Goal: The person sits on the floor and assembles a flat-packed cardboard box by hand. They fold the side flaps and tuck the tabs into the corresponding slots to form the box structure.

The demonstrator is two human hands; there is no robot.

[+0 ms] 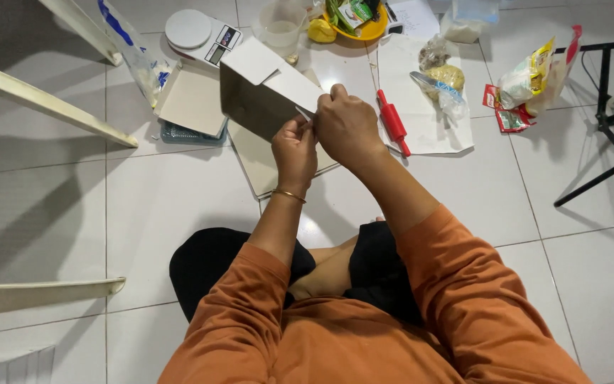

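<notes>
I sit cross-legged on a white tiled floor in an orange top. Both hands hold a white cardboard box lifted above the floor, its flaps partly unfolded. My left hand pinches the box's near edge from below. My right hand grips the same edge from the right, fingers curled over the flap. A gold bangle sits on my left wrist. Under the box lies a flat cream cardboard sheet.
A red rolling pin lies on white paper with a bag of dough. A kitchen scale, a plastic cup, a yellow bowl, snack packets, a black stand and white chair legs surround me.
</notes>
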